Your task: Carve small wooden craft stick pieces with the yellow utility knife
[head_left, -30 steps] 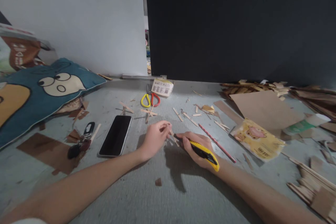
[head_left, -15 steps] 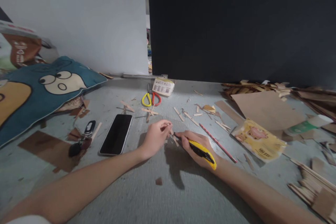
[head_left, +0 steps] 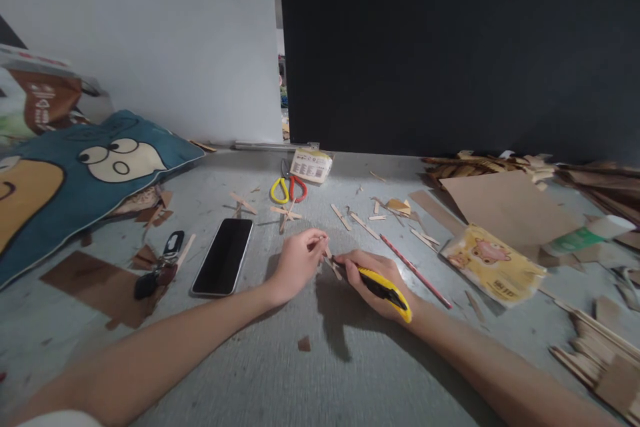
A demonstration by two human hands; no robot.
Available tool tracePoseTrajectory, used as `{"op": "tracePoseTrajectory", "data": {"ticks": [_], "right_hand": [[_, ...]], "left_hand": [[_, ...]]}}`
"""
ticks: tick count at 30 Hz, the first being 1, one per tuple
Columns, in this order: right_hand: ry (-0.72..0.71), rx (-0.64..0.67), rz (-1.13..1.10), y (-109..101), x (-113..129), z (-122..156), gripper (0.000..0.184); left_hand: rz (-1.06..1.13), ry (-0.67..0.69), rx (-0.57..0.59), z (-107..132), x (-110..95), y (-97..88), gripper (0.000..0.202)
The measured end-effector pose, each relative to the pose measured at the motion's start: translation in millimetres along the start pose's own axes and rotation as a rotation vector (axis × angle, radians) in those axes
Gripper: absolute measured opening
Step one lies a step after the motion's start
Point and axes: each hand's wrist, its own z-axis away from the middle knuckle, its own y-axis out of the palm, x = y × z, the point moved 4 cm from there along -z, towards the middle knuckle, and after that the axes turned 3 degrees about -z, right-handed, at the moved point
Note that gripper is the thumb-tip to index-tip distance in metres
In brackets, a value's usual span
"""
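My right hand (head_left: pixel 377 279) is closed around a yellow and black utility knife (head_left: pixel 389 288), its tip end pointing left toward my other hand. Between thumb and fingers, my left hand (head_left: pixel 300 259) pinches a small crossed piece of wooden sticks (head_left: pixel 336 269) just above the table. The knife's front end is beside the sticks; whether the blade touches them I cannot tell. Beyond my hands lie a star of wooden sticks (head_left: pixel 287 213), another crossed stick piece (head_left: pixel 243 203) and several loose flat sticks (head_left: pixel 341 217). A red pencil (head_left: pixel 415 271) lies right of my right hand.
Left are a smartphone (head_left: pixel 223 257), keys (head_left: pixel 159 270) on cardboard and a blue cushion (head_left: pixel 100 167). Scissors (head_left: pixel 289 189) and a white packet (head_left: pixel 311 165) sit at the back. Rightward are a yellow tissue pack (head_left: pixel 493 263), a glue stick (head_left: pixel 583 239) and cardboard (head_left: pixel 505 199).
Both hands stay nearly in place, still gripping the knife and the sticks. The stick piece is turned very slightly. The whole view has shifted a little.
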Motion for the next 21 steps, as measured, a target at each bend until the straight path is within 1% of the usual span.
{"op": "tracePoseTrajectory", "data": {"ticks": [4,7,12,17,19,21], "right_hand": [[-0.022,-0.085,0.026,-3.8,0.1,3.7,0.027],[-0.033,-0.045,0.037,-2.0,1.7,2.6,0.028],[0.004,0.009,0.040,0.5,2.4,-1.4,0.030],[0.070,-0.001,0.017,0.1,-2.6,-0.3,0.034],[0.096,-0.015,0.012,-1.9,-4.1,1.3,0.034],[0.129,-0.056,0.012,-5.8,-5.2,3.1,0.033]], "left_hand": [[0.002,-0.007,0.010,-1.0,-0.8,0.6,0.023],[0.003,-0.007,0.017,-1.5,0.2,1.2,0.024],[-0.018,0.010,0.008,-1.2,2.5,1.2,0.022],[-0.028,0.002,0.005,0.2,1.2,0.6,0.022],[-0.073,0.014,0.013,0.8,-1.4,0.3,0.022],[-0.162,0.062,0.009,1.5,-4.6,-0.1,0.023]]}}
